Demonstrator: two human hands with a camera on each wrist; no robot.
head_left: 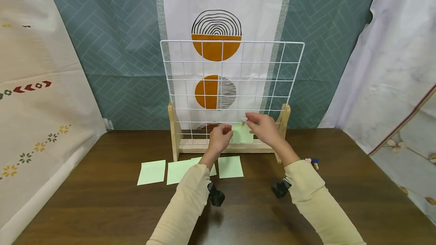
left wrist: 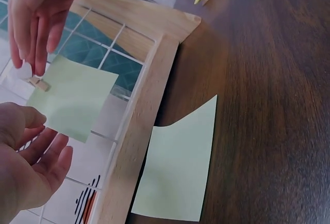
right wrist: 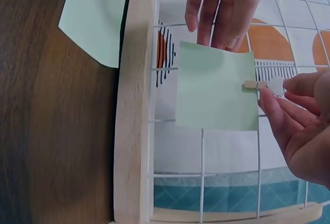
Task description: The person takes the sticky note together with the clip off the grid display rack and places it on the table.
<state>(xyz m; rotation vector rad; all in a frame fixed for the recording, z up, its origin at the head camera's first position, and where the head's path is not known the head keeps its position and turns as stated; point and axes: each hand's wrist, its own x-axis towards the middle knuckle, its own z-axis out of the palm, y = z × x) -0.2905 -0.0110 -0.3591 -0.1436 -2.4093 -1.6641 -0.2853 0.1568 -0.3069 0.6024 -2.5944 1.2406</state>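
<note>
A light green paper note (head_left: 242, 134) lies against the lower part of a white wire grid (right wrist: 202, 152). At its upper edge sits a small wooden clothespin (right wrist: 251, 85) with a white decoration. My right hand (head_left: 265, 127) pinches this clothespin between thumb and fingers. On the note's left side my left hand (head_left: 219, 139) holds the edge, thumb near the front and other fingertips partly hidden behind the paper. Both hands also show in the left wrist view, the left hand (left wrist: 31, 162) below the note and the right hand (left wrist: 44, 18) above.
Several more green notes (head_left: 230, 166) lie on the dark wooden table (head_left: 245, 218) before the grid's wooden stand (head_left: 173, 131). Small colored clothespins (head_left: 315, 164) lie right of the stand, partly hidden by my right sleeve. A patterned curtain (head_left: 119, 48) hangs behind.
</note>
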